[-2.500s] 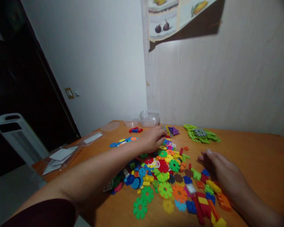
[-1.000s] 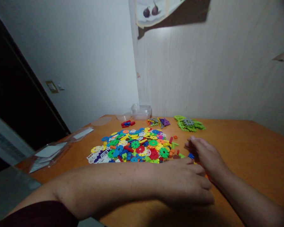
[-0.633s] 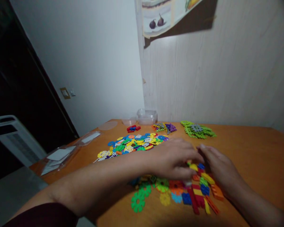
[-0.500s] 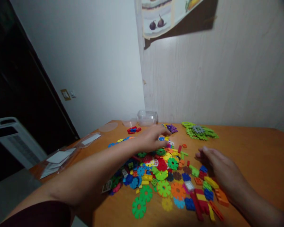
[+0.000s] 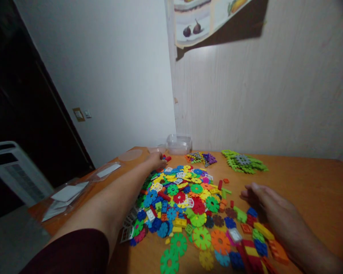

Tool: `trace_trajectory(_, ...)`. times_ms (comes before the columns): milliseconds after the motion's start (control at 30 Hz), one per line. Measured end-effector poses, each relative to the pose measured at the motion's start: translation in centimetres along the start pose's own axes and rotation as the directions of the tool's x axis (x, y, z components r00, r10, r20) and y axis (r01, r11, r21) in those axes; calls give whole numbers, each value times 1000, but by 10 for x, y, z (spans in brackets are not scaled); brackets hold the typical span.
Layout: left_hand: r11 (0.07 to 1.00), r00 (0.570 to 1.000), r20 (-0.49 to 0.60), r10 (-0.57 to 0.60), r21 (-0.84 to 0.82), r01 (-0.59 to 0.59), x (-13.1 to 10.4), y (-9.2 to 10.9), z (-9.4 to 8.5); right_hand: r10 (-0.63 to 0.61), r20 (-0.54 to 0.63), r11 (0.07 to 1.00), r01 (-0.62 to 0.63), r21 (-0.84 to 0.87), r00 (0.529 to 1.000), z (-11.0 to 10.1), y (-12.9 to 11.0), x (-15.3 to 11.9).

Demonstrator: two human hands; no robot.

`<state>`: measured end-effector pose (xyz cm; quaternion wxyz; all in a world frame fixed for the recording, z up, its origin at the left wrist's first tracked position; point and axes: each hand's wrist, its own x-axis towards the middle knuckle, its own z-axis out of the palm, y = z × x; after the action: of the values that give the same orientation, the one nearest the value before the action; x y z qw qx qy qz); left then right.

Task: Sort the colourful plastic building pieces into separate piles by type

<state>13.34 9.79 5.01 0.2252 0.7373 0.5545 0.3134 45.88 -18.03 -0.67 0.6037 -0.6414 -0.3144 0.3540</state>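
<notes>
Your left forearm [image 5: 103,205] best lifted, clear of mixed pile [image 5: 179,198] at centre. Left hand [image 5: 156,160] far, just beside red-blue pieces [image 5: 167,158], half hidden; fingers curled, contact or pinch impossible to tell. Right hand [image 5: 270,201] right of loose bricks [image 5: 246,228], fingers loosely together, grip unclear; nearest bricks cut off.

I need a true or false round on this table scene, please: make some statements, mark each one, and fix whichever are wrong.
1. The left hand is by some small red pieces. True.
2. The green pile is left of the clear tub. False: the green pile is right of the clear tub.
3. The right hand is beside loose blocks. True.
4. The sleeve on the left arm is white. False: the sleeve is dark maroon.
5. The wall poster shows two dark fruits. True.
</notes>
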Motion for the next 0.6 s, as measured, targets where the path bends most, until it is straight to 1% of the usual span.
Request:
trace_trajectory(67, 1000, 1000, -17, -11, 27, 11, 2, -1, 0, -4, -1, 1000, 4, 4, 1000, 0, 0, 0)
trace_trajectory(167, 998, 997, -73, 3, 66, 1, 4, 1, -3, 5, 3, 1000, -5, -17, 1000, 0, -2, -1)
trace_trajectory(267, 993, 991, -111, 79, 100, -68, -1, 4, -11, -7, -3, 1000, 7, -12, 1000, 0, -2, -1)
trace_trajectory(367, 985, 967, -206, 147, 117, -125, -14, 3, -24, -15, -5, 1000, 15, -22, 1000, -1, -1, 1)
trace_trajectory(433, 990, 946, -292, 142, 59, -130, -25, -2, -35, -11, -3, 999, 11, -31, 1000, -1, -1, 1)
trace_trajectory(500, 990, 928, -357, 108, -44, -132, -38, -11, -47, -7, -4, 1000, 7, -18, 1000, -2, -1, 0)
trace_trajectory(600, 970, 907, -421, 1, -219, -103, -58, -32, -63, 0, -10, 1000, 0, -8, 1000, -2, -3, -3)
